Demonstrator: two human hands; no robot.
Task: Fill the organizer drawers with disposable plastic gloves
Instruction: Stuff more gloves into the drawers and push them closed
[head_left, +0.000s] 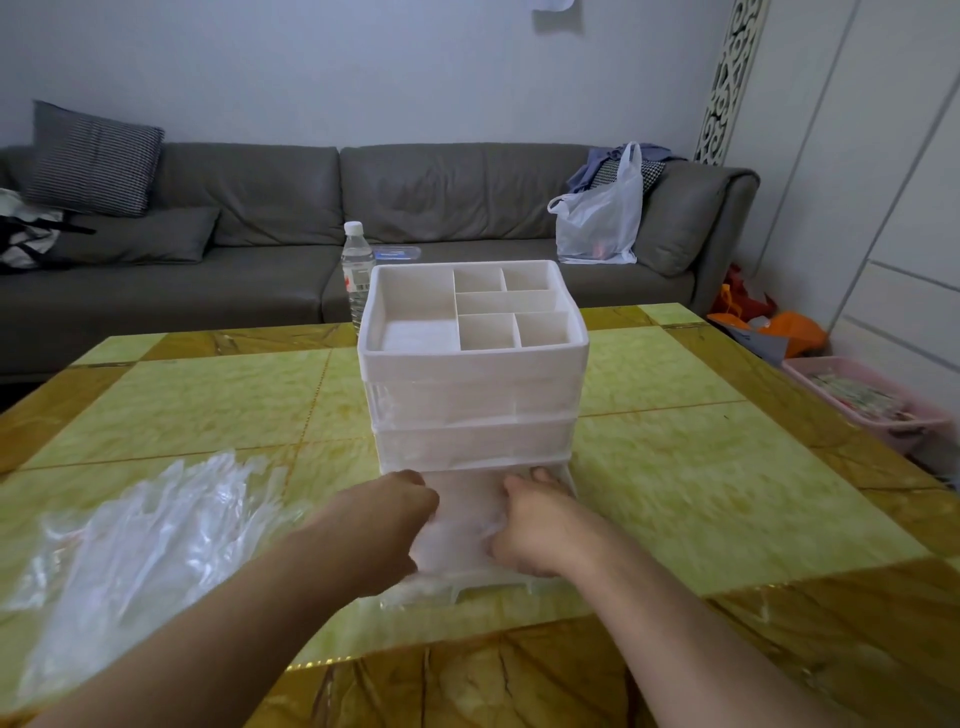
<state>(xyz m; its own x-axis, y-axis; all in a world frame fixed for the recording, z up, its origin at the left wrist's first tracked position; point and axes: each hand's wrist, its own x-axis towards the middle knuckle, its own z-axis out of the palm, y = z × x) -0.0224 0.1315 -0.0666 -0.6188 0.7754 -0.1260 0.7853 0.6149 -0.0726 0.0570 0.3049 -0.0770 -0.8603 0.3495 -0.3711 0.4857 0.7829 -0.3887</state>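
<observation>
The bottom translucent plastic drawer (470, 525) of the white tiered plastic organizer (472, 384) stands pulled out toward the near table edge, holding clear disposable gloves. The left hand (392, 525) and right hand (527, 525), fingers curled, press gloves into it. Judged stage: packing; next, push the drawer shut, then take from the loose clear glove pile (145, 535) at near left.

Person, head-camera view: two forearms and two hands visible, nothing more of the body in frame.

Left hand (387, 525): bare, no glove, no ring or watch visible.

Right hand (530, 527): bare, likewise without ring, watch or bracelet on the part shown.

Forearms: both uncovered from wrist to the bottom edge of the picture (no sleeve, cuff or band comes into view along either one).

Fingernails: too blurred to tell length or finish.

Markings: no tattoo, plaster or writing can be made out on either hand or forearm.
</observation>
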